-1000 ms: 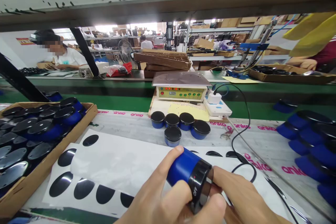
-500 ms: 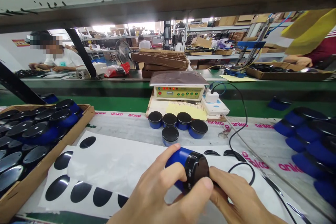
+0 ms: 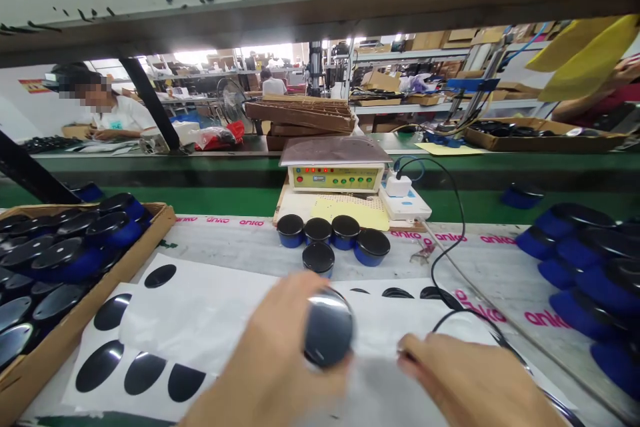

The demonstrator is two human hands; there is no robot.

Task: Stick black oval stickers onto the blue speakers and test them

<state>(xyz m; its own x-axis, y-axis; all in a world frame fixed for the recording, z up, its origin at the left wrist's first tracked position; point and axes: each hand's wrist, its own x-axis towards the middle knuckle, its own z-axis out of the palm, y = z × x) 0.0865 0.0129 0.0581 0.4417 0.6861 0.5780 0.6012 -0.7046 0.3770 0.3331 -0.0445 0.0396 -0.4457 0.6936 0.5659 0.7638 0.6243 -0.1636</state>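
Observation:
My left hand (image 3: pixel 280 340) is wrapped round a round blue-and-black device (image 3: pixel 329 328), with its glossy black face turned towards me. Motion blurs both the hand and the device. To the right, my right hand (image 3: pixel 470 373) pinches the end of a black charging cable (image 3: pixel 456 312); a small tip shows at the fingertips, apart from the device. Beneath the hands lie white sheets (image 3: pixel 200 317) bearing round black stickers (image 3: pixel 100 365). Just beyond them stand several similar blue devices (image 3: pixel 371 247) with black tops.
A cardboard tray (image 3: pixel 167 217) full of such devices is at left, and a stack of them (image 3: pixel 580 267) at right. Behind stand a control box (image 3: pixel 335 179) with lit indicators and a power strip (image 3: pixel 407 205). A shelf beam (image 3: pixel 300 7) crosses overhead. A person (image 3: pixel 120 113) sits far left.
My hands have moved apart. The device has gone left in my left hand and turned from its ON/OFF-marked side to its glossy face. The cable end is now away from it.

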